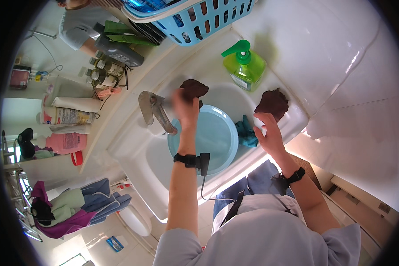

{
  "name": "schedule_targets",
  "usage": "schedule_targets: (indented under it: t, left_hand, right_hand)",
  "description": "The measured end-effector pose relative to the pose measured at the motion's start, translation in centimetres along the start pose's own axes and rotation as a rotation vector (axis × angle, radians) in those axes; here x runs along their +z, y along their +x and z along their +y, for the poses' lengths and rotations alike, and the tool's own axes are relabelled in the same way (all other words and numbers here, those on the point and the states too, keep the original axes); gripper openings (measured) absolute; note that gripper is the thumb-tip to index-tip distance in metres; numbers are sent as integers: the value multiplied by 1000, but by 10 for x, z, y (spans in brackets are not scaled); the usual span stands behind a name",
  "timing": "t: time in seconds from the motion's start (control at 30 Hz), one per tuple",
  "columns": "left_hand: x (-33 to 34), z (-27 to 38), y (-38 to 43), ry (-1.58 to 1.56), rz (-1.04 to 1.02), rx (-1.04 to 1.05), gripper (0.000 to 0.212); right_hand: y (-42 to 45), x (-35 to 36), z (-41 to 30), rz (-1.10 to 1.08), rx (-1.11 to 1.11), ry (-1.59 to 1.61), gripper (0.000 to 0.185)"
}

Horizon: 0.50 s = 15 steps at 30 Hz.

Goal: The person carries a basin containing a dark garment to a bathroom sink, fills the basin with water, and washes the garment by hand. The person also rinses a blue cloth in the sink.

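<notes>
My left hand reaches over the far part of the sink beside the metal faucet; it is blurred and touches or lies just before a dark brown cloth, and its grip is unclear. My right hand is apart-fingered at the sink's right rim, close to a second crumpled dark brown cloth. Between the hands a light blue round basin with water stands in the white sink. A teal cloth lies between basin and sink wall. A green pump soap bottle stands on the rim.
A light blue plastic basket stands beyond the sink. On the left ledge are a dark grey bottle, small capped glass bottles and a pink bottle. A mirror reflects a person. Cloths hang at lower left.
</notes>
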<state>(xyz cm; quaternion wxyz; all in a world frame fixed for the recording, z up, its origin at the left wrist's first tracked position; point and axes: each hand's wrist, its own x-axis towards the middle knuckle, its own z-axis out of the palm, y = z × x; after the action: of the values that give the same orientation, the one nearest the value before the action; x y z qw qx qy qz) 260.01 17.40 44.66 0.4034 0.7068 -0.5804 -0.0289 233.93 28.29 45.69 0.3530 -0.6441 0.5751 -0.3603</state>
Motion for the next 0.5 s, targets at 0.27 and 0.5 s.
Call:
schedule_targets:
  t: [0.27,0.5]
  left_hand:
    - [-84,-21,-95,-747,-488,-342,34]
    - [-85,-93,-153,50,-681,-354,57]
  right_hand:
    - [-3,68,-45,-460,712,1185,60]
    - [-21,152,-21,-484,915,612,64]
